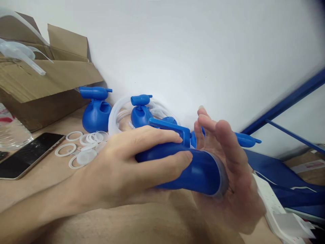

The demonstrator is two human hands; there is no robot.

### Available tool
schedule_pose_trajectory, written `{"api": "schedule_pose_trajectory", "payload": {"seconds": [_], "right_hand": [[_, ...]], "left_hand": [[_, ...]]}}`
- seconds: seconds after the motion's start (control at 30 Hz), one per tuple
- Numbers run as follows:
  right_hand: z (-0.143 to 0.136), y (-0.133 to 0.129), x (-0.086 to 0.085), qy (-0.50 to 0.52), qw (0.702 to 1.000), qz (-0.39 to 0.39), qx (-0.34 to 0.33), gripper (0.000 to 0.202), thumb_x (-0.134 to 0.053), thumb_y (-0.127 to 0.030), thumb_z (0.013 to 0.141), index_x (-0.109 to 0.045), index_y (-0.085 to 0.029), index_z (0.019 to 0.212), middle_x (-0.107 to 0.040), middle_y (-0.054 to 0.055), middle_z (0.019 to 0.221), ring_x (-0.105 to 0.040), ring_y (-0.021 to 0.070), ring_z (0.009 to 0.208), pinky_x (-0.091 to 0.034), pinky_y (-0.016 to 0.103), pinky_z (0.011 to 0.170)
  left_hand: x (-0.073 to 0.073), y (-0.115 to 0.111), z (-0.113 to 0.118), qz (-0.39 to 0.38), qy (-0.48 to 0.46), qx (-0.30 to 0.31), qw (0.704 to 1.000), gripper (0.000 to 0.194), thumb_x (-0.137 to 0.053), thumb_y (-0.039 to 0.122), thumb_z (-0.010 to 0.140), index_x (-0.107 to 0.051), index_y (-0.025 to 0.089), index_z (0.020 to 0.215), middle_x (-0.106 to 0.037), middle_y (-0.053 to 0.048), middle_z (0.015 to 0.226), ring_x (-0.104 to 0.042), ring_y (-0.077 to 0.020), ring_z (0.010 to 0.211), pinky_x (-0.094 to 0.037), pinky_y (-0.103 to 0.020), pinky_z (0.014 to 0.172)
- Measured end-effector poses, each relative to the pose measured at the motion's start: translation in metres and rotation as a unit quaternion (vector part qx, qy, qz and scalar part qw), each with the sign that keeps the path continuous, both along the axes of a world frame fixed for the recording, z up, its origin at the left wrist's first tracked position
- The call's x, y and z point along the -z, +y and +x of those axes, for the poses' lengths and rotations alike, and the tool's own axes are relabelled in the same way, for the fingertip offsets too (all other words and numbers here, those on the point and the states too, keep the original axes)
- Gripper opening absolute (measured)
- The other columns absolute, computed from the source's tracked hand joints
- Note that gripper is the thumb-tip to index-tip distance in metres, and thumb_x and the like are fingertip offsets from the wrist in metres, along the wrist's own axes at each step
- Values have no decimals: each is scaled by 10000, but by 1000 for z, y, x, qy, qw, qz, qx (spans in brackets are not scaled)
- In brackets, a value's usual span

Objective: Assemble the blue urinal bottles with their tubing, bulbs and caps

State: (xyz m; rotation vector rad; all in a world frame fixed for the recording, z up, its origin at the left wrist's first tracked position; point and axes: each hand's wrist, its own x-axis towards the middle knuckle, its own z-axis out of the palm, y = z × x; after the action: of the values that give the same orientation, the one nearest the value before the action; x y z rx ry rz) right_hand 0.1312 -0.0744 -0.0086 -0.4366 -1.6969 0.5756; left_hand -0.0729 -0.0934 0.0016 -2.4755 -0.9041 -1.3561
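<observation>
Two hands (129, 162) (237, 179), one held blue container (198, 173), one phone (30, 156)

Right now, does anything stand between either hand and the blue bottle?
Nothing visible separates the left hand from the blue bottle: its fingers touch it. A translucent cap or ring, at the bottle's end, sits between it and the right hand.

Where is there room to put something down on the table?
There's bare table between the phone, the rings and the left forearm, and a smaller patch between box and rings. Crowded: along the wall, blue bottles and tube.
</observation>
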Motion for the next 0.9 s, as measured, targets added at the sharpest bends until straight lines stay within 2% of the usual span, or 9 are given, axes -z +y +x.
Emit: {"api": "schedule_pose_trajectory", "payload": {"seconds": [0.17, 0.27, 0.37, 0.47, 0.57, 0.67, 0.77, 0.83, 0.9], "right_hand": [[8, -13, 0, -106, 992, 37, 54, 475, -342, -514, 1115, -494, -503, 1565, -528, -139, 1599, -174, 304, 1665, -239, 592, 1382], [3, -9, 4, -100, 988, 81, 91, 490, -366, -544, 1106, -535, -453, 1556, -565, -72, 1573, -272, 349, 1635, -282, 609, 1357], [-3, 5, 7, -66, 991, 91, 73, 498, -425, -587, 1079, -631, -393, 1488, -649, -16, 1475, -386, 387, 1578, -290, 634, 1335], [-1, 19, 9, -57, 995, 74, 40, 485, -474, -606, 1051, -747, -332, 1343, -763, 29, 1254, -499, 392, 1500, -296, 633, 1325], [5, 29, 9, -66, 997, 31, 38, 521, -476, -643, 1041, -775, -292, 1282, -789, 67, 1201, -625, 384, 1375, -444, 621, 1229], [5, 39, 10, -39, 998, 5, 56, 406, -587, -555, 1030, -785, -277, 1248, -799, 56, 1218, -731, 322, 1206, -554, 540, 1116], [2, 51, 11, -61, 994, -33, 85, 331, -591, -485, 1047, -812, -248, 1115, -826, 41, 1117, -768, 260, 1091, -593, 442, 1033], [1, 60, 12, -110, 986, -65, 106, 416, -500, -509, 1081, -810, -232, 1058, -827, 52, 1085, -770, 247, 1063, -597, 413, 996], [4, 67, 11, -196, 971, -88, 102, 476, -424, -535, 1096, -793, -235, 1127, -811, 62, 1178, -746, 258, 1146, -570, 423, 1035]], "left_hand": [[-3, 9, -5, -60, -47, 88, 993, 530, -930, 354, 755, -705, 238, 1221, -740, -26, 1331, -759, -222, 1127, -614, -277, 1025], [-4, 19, -4, -125, -74, 120, 982, 598, -976, 270, 650, -705, 207, 1179, -789, -19, 1215, -770, -227, 1074, -620, -288, 976], [-1, 29, -1, -158, -90, 104, 978, 521, -941, 220, 649, -723, 195, 1121, -811, -3, 1080, -776, -200, 929, -616, -284, 850], [12, 39, 7, -165, -131, 92, 973, 502, -922, 211, 630, -723, 197, 1092, -810, 6, 1006, -769, -194, 864, -608, -292, 803], [33, 47, 17, -145, -172, 98, 969, 534, -912, 262, 669, -694, 183, 1150, -809, -45, 1104, -783, -233, 967, -623, -327, 875], [53, 59, 23, -82, -170, 98, 977, 568, -900, 321, 735, -652, 181, 1227, -785, -91, 1227, -768, -264, 1105, -612, -361, 997], [68, 72, 24, -56, -146, 92, 983, 601, -871, 388, 800, -616, 186, 1306, -752, -111, 1304, -736, -273, 1197, -584, -374, 1072], [73, 79, 25, -91, -99, 74, 988, 622, -827, 463, 846, -595, 187, 1352, -730, -127, 1332, -727, -290, 1209, -596, -391, 1042], [75, 84, 27, -156, 13, 27, 987, 644, -758, 557, 887, -589, 169, 1372, -741, -151, 1274, -745, -335, 1139, -621, -442, 950]]}}
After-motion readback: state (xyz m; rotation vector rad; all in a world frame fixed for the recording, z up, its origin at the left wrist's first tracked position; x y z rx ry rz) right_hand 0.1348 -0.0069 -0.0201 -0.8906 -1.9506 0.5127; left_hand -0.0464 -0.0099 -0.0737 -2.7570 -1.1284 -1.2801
